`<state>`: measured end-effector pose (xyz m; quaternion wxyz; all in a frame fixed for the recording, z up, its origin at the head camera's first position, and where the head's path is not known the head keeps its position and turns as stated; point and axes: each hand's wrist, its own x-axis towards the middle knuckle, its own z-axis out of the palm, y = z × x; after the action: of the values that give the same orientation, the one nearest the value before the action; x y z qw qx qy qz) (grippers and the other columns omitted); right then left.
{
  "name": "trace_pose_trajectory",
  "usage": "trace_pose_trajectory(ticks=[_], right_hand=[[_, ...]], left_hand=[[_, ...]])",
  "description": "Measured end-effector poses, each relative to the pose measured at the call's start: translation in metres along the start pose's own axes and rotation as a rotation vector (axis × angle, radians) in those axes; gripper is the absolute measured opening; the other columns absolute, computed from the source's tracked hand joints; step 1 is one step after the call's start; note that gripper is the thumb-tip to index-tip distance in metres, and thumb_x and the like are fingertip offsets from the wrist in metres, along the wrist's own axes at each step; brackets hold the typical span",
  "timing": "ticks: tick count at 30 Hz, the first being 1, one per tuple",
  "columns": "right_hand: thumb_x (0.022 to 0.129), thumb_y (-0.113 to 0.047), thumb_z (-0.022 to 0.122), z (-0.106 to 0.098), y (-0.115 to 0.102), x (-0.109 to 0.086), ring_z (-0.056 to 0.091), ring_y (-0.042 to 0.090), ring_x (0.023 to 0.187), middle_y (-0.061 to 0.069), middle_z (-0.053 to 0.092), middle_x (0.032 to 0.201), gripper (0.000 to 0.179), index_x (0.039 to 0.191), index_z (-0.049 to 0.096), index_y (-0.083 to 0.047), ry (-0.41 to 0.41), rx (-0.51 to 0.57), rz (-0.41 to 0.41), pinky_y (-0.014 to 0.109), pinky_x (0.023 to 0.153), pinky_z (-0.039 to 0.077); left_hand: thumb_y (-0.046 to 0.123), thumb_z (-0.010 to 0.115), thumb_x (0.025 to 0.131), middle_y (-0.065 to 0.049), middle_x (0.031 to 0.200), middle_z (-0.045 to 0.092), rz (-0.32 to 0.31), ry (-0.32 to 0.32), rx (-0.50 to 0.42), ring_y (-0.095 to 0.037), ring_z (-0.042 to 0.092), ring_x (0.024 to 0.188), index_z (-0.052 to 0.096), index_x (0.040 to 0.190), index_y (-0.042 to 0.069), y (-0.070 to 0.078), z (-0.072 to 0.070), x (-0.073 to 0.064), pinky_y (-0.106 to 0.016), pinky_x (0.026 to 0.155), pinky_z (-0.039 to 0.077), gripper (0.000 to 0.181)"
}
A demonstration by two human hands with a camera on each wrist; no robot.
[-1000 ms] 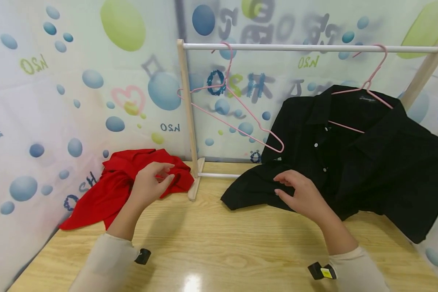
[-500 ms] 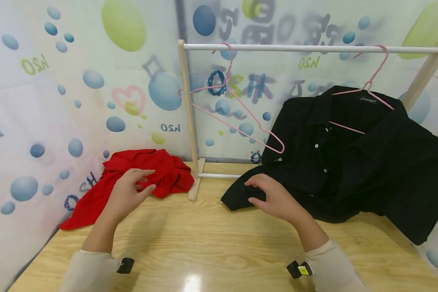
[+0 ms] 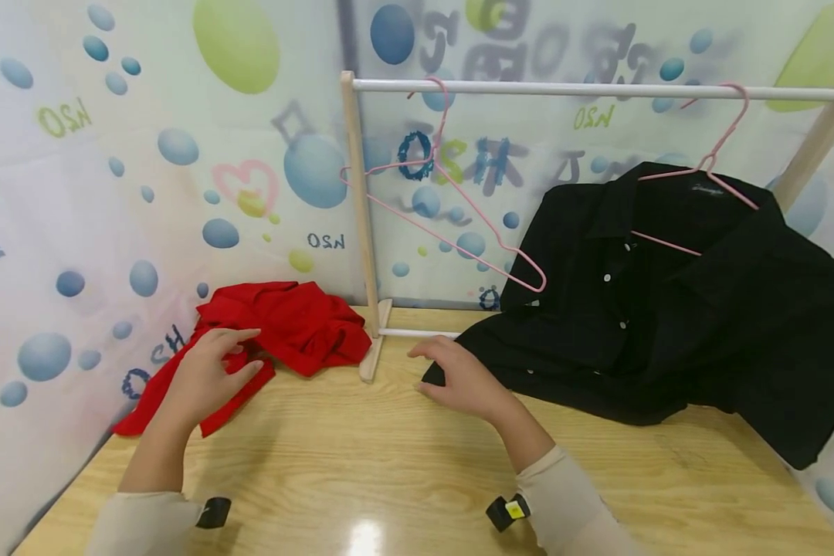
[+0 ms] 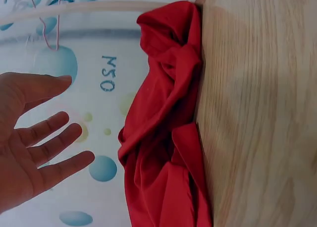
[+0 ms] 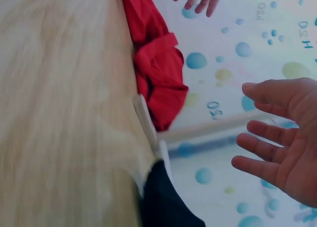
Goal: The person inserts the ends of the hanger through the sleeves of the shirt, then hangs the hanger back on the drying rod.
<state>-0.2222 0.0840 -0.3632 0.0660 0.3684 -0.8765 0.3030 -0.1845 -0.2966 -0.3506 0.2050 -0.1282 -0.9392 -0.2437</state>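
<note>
A crumpled red cloth garment (image 3: 313, 324) lies on the left of the table. My left hand (image 3: 208, 374) hovers in front of it, fingers spread and relaxed, holding nothing; the left wrist view shows the same red cloth (image 4: 163, 113) apart from the fingers. In front of the sleeve tip of a black shirt (image 3: 570, 347), my right hand (image 3: 462, 378) is in the air with loosely bent fingers and nothing in them. The shirt is on a pink hanger (image 3: 719, 147) on the rack's right side. Another pink hanger (image 3: 459, 189) hangs bare on the left.
A clothes rack with a white bar (image 3: 584, 89) and wooden posts (image 3: 363, 208) stands at the back of the wooden table (image 3: 361, 463). Its wooden foot (image 3: 374, 351) lies between the red cloth and the shirt. A patterned curtain (image 3: 132, 232) encloses the back and sides.
Both hands have moved left and slightly down; the right hand has passed from over the black shirt to its sleeve's left end. The garments and hangers stay in place.
</note>
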Motion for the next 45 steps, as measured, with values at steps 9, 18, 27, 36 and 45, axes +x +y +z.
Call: trace_pose_trajectory(ticks=[9,18,27,36,45], right_hand=[[0.086,-0.015,0.075,0.044,-0.003,0.036,0.042,0.031,0.131,0.015,0.047,0.140,0.051,0.132,0.057,-0.005,-0.032,0.036,0.020,0.044,0.106,0.039],[0.086,-0.015,0.074,0.089,-0.007,0.069,0.037,0.036,0.135,0.018,0.037,0.149,0.057,0.138,0.052,-0.009,-0.003,0.008,0.115,0.045,0.105,0.040],[0.088,-0.024,0.073,0.118,-0.018,0.110,0.029,0.034,0.140,0.013,0.020,0.158,0.074,0.151,0.036,-0.019,0.009,-0.226,0.228,0.035,0.096,0.048],[0.093,-0.031,0.066,0.132,-0.026,0.135,0.033,0.030,0.138,0.005,0.030,0.155,0.073,0.155,0.027,-0.023,-0.182,-0.352,0.265,0.034,0.105,0.040],[0.092,-0.037,0.064,0.150,-0.031,0.128,0.048,0.017,0.122,-0.003,0.055,0.131,0.044,0.131,0.062,-0.015,-0.371,-0.502,0.093,0.023,0.103,0.035]], left_hand=[[0.008,0.071,0.084,-0.030,0.127,0.046,-0.098,-0.074,0.053,-0.049,0.046,0.109,0.051,0.136,-0.001,-0.034,-0.011,-0.007,-0.066,0.082,0.045,0.056],[0.003,0.077,0.075,-0.041,0.128,0.036,-0.196,-0.192,0.145,-0.060,0.037,0.111,0.043,0.138,-0.004,-0.062,-0.016,-0.009,-0.069,0.080,0.043,0.072],[0.022,0.088,0.068,-0.046,0.132,0.028,-0.200,-0.280,0.127,-0.064,0.033,0.114,0.032,0.146,-0.003,-0.089,0.001,0.000,-0.074,0.084,0.038,0.099],[0.038,0.087,0.068,-0.044,0.126,0.038,-0.226,-0.359,0.191,-0.061,0.042,0.109,0.044,0.136,-0.008,-0.100,0.019,0.003,-0.072,0.085,0.039,0.093],[0.048,0.086,0.066,-0.037,0.123,0.046,-0.315,-0.444,0.182,-0.055,0.045,0.107,0.053,0.130,-0.007,-0.090,0.022,0.005,-0.073,0.083,0.040,0.091]])
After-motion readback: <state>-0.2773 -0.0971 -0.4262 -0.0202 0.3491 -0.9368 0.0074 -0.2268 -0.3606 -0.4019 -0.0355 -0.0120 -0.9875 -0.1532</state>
